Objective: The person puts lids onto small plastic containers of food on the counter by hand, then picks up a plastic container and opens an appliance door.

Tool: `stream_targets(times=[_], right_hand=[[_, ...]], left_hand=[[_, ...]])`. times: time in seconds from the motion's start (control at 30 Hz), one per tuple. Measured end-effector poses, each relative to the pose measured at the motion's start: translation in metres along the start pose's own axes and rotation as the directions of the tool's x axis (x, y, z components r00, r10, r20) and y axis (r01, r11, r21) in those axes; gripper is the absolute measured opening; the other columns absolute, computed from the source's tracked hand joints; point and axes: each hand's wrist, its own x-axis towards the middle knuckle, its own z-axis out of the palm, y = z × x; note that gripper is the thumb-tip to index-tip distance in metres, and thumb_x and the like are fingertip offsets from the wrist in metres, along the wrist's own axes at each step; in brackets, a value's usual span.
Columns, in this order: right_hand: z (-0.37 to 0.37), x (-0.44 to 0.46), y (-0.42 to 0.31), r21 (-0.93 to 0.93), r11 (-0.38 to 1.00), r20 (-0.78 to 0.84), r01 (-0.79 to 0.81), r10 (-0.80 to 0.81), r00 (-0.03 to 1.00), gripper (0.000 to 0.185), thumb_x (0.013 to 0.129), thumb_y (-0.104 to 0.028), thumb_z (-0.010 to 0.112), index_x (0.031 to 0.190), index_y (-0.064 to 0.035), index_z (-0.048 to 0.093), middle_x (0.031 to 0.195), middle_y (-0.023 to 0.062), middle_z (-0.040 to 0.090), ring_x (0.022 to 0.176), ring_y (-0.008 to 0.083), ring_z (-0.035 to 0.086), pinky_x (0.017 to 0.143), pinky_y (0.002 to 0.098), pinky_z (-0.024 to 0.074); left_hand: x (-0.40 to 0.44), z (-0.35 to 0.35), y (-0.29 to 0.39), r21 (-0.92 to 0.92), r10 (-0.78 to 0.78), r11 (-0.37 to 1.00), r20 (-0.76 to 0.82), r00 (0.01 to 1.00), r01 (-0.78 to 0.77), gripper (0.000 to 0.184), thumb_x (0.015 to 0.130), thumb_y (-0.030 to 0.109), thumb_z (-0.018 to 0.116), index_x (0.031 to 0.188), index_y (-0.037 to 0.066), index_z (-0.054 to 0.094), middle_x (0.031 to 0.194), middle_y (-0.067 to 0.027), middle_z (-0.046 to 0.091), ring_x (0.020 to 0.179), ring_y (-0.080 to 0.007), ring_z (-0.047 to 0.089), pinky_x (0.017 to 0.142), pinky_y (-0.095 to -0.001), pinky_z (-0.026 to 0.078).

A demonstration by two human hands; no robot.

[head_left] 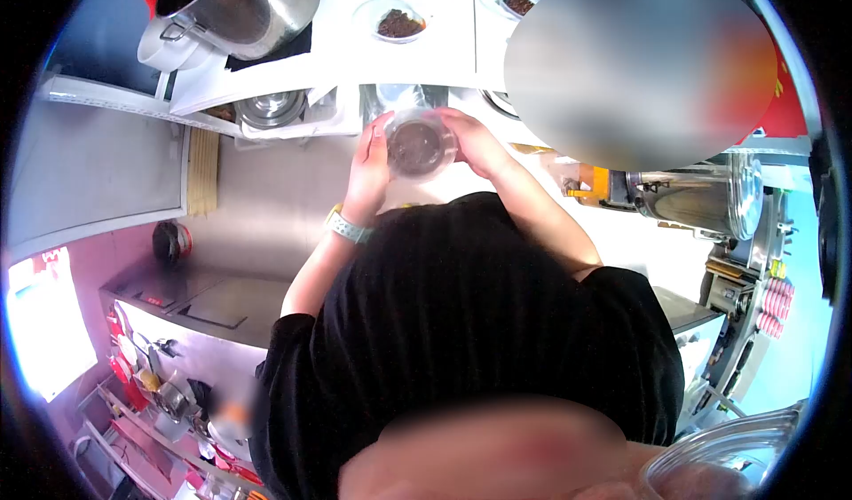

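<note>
As hands (373,167) (473,145) hold it, container (420,149) faces camera.

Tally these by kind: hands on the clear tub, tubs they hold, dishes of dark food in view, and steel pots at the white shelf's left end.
Left hand and right hand: 2
Tub: 1
Dishes: 4
Pot: 1
Total: 8

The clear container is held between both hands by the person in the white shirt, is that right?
Not quite: the shirt is black, not white, as the head view shows. The clear container is indeed held between both hands, left hand and right hand.
</note>
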Motion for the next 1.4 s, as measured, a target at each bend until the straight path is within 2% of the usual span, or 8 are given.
stream_targets(times=[0.1,0.37,0.5,0.53,0.57,0.97,1.2,1.4], right_hand=[[0.011,-0.011,-0.019,-0.214,0.973,-0.144,-0.084,0.054,0.988,0.045,0.096,-0.043,0.038,0.119,-0.0089,0.056,0.103,0.0093,0.061,0.088,0.0154,0.06,0.067,0.0291,0.0505],[0.006,0.013,0.022,0.081,0.984,-0.159,0.158,-0.144,0.977,0.04,0.099,-0.033,0.042,0.112,-0.0003,0.062,0.104,0.0098,0.064,0.097,0.0153,0.058,0.09,0.0276,0.0434],[0.007,0.013,0.019,-0.129,0.916,-0.228,0.38,-0.4,0.888,0.041,0.1,-0.031,0.037,0.115,-0.0007,0.059,0.107,0.0116,0.063,0.097,0.0188,0.059,0.091,0.0273,0.0423],[-0.002,0.018,0.023,-0.11,0.913,-0.155,0.392,-0.406,0.901,0.042,0.098,-0.033,0.035,0.118,-0.0033,0.057,0.109,0.0116,0.062,0.1,0.0201,0.059,0.09,0.0297,0.0438],[0.004,0.002,-0.005,0.139,0.99,-0.167,0.019,0.005,0.986,0.043,0.097,-0.036,0.037,0.12,-0.0057,0.056,0.11,0.0096,0.062,0.1,0.0206,0.059,0.09,0.033,0.0454],[-0.004,0.005,0.01,-0.045,0.952,-0.175,0.304,-0.307,0.935,0.053,0.1,-0.041,0.031,0.127,0.0016,0.049,0.118,0.0139,0.057,0.105,0.019,0.055,0.092,0.0299,0.0427],[-0.018,-0.01,-0.022,0.145,0.989,-0.114,0.021,-0.005,0.993,0.054,0.097,-0.043,0.04,0.12,0.004,0.054,0.116,0.0127,0.059,0.105,0.0194,0.057,0.094,0.0317,0.0438],[-0.023,-0.023,-0.009,0.09,0.959,-0.331,0.269,-0.226,0.916,0.054,0.099,-0.04,0.037,0.116,0.0077,0.056,0.109,0.014,0.062,0.096,0.0179,0.06,0.087,0.0271,0.0469]], left_hand=[[-0.003,0.005,0.014,0.048,-0.055,0.997,-0.013,0.998,0.056,0.036,0.101,0.025,0.036,0.124,0.004,0.053,0.112,-0.0063,0.056,0.103,-0.0109,0.048,0.089,-0.0244,0.04],[-0.012,0.016,0.029,-0.044,-0.107,0.993,-0.031,0.994,0.105,0.043,0.1,0.032,0.037,0.132,0.005,0.045,0.115,-0.0065,0.055,0.099,-0.0109,0.052,0.081,-0.0243,0.044],[-0.019,0.031,0.019,-0.179,-0.18,0.969,-0.05,0.982,0.168,0.049,0.099,0.039,0.035,0.135,0.006,0.039,0.114,-0.0075,0.056,0.093,-0.0104,0.055,0.076,-0.0259,0.047],[-0.016,0.021,0.011,0.13,-0.106,0.985,-0.071,0.992,0.114,0.051,0.099,0.043,0.034,0.133,0.006,0.042,0.109,-0.0057,0.058,0.086,-0.0083,0.055,0.071,-0.0243,0.047],[-0.016,0.016,0.028,-0.029,-0.114,0.993,0.088,0.99,0.117,0.053,0.098,0.045,0.034,0.133,0.005,0.042,0.109,-0.0054,0.059,0.086,-0.0087,0.056,0.071,-0.0238,0.047],[-0.006,0.033,0.029,-0.141,-0.169,0.974,0.071,0.983,0.177,0.06,0.099,0.047,0.029,0.133,-0.001,0.038,0.124,-0.0122,0.052,0.107,-0.018,0.056,0.086,-0.0285,0.048],[0.009,0.03,0.037,0.129,-0.309,0.948,0.162,0.937,0.29,0.063,0.096,0.054,0.031,0.123,0.0,0.051,0.094,-0.0026,0.059,0.07,-0.0056,0.046,0.057,-0.0196,0.038],[-0.002,0.059,0.013,-0.162,-0.155,0.968,0.204,0.967,0.19,0.062,0.097,0.05,0.035,0.127,-0.004,0.04,0.111,-0.0102,0.059,0.101,-0.0171,0.059,0.084,-0.0296,0.05]])
